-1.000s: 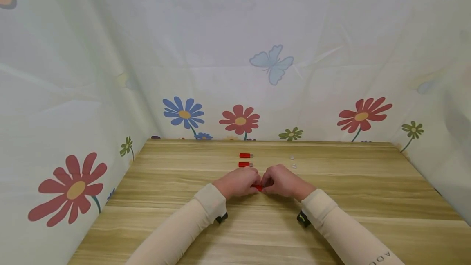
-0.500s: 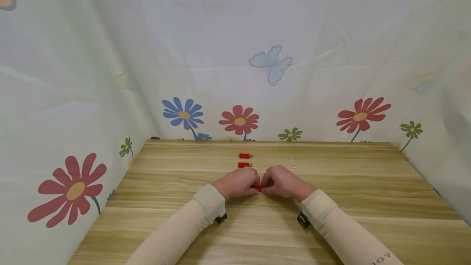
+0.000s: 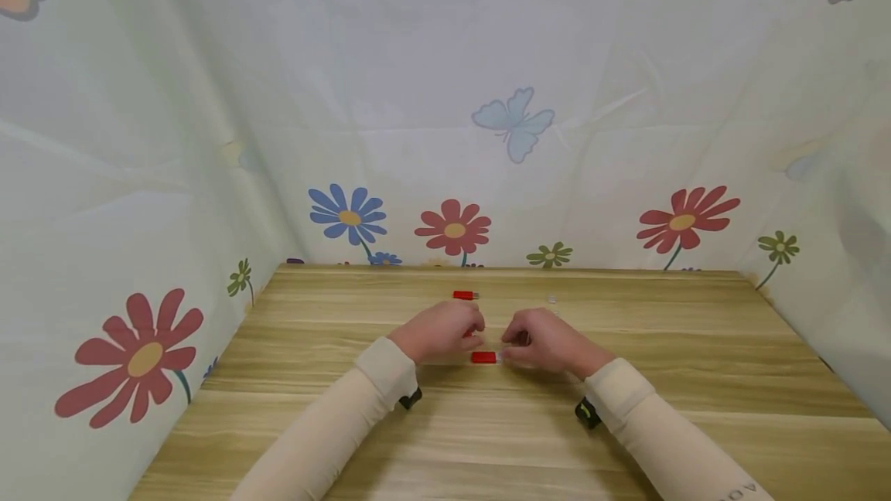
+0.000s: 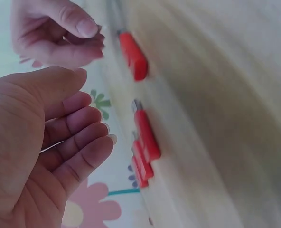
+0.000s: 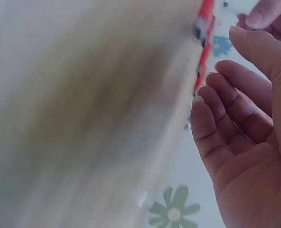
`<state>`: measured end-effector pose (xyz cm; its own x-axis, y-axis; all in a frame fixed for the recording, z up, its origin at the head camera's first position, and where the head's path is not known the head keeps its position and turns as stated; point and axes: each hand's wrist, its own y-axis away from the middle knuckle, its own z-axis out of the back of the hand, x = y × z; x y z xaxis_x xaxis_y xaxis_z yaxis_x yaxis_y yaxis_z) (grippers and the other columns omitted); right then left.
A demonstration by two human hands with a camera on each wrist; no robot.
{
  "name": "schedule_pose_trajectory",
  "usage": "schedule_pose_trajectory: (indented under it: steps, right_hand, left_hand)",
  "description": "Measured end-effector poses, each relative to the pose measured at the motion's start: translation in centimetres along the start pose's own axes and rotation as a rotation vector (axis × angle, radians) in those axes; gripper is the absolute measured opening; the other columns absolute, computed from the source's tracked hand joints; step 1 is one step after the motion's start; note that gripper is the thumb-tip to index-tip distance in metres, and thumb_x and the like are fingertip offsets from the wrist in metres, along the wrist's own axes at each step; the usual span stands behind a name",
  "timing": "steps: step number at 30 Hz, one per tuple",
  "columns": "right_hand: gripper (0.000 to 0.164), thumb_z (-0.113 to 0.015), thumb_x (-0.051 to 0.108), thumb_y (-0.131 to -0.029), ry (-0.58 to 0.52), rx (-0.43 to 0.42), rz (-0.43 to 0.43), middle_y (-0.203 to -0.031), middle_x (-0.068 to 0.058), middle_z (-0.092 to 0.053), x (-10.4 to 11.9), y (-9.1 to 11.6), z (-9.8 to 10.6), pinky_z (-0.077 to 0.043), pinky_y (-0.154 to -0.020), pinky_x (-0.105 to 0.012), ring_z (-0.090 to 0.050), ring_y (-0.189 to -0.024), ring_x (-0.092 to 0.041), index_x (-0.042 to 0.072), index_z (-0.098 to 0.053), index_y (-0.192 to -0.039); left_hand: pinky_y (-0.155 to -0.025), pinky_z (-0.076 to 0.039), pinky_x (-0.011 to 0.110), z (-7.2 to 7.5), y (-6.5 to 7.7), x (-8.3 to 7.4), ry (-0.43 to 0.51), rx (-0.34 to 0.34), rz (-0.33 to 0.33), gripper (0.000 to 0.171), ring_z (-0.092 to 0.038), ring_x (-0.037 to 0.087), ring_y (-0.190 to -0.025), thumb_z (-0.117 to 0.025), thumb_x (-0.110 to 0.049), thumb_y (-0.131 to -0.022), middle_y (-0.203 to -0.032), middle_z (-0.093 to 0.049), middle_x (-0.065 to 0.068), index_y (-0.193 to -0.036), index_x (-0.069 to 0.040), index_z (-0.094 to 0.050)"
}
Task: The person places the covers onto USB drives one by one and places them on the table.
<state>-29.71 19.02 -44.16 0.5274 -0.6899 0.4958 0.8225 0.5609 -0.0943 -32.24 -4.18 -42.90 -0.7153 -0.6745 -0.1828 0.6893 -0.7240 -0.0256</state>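
A red USB stick [image 3: 483, 358] lies on the table just below and between the two hands, a pale end pointing right. My left hand [image 3: 442, 329] hovers at its upper left, fingers loosely bent and holding nothing, as its wrist view shows. Opposite it, my right hand [image 3: 550, 340] is also free of any object, thumb and fingers apart near the stick's pale end. Beyond the front stick [image 4: 133, 56], another USB stick [image 4: 147, 135] shows its metal plug in the left wrist view, with more red sticks behind it. My left hand partly covers these in the head view.
At the back of the wooden table [image 3: 348, 292] lies a further red USB stick [image 3: 464, 295]. To its right is a small clear piece [image 3: 552, 299], with another partly behind my right hand. A flower-printed curtain [image 3: 592, 176] encloses the table's back and sides.
Both hands held the front USB stick end to end; now they have let go and drawn apart, left hand up and left, right hand slightly right. The stick lies on the table.
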Motion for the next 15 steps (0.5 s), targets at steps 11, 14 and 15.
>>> schedule_pose_trajectory:
  steps: [11, 14, 15]
  right_hand:
    - [0.011, -0.078, 0.025, -0.091, 0.08, -0.094, -0.023, -0.092, 0.004, -0.073, -2.5, 0.5, 4.0, -0.055, -0.077, -0.033, -0.063, -0.085, -0.012, 0.015, -0.079, -0.094]
    - [0.008, -0.078, 0.022, -0.091, 0.092, -0.093, -0.023, -0.089, 0.004, -0.072, -3.2, 0.7, 4.6, -0.054, -0.075, -0.031, -0.062, -0.082, -0.011, 0.014, -0.079, -0.092]
    - [0.008, -0.078, 0.021, -0.091, 0.096, -0.089, -0.028, -0.088, 0.004, -0.072, -3.4, 0.8, 4.8, -0.053, -0.074, -0.031, -0.062, -0.082, -0.01, 0.014, -0.078, -0.091]
  left_hand:
    - [-0.095, -0.057, 0.03, 1.0, 0.2, 1.5, -0.05, 0.022, 0.058, 0.026, -0.07, 0.015, -0.099, -0.075, -0.025, -0.095, -0.112, -0.074, 0.002, -0.117, -0.012, -0.076]
    - [-0.09, -0.058, 0.028, 1.0, 0.3, 1.8, -0.031, 0.02, 0.08, 0.021, -0.066, 0.014, -0.09, -0.075, -0.026, -0.095, -0.105, -0.072, 0.001, -0.111, -0.013, -0.076]
    - [-0.088, -0.057, 0.027, 1.0, 0.3, 1.8, -0.029, 0.019, 0.084, 0.02, -0.064, 0.013, -0.087, -0.075, -0.026, -0.094, -0.103, -0.071, 0.001, -0.109, -0.013, -0.076]
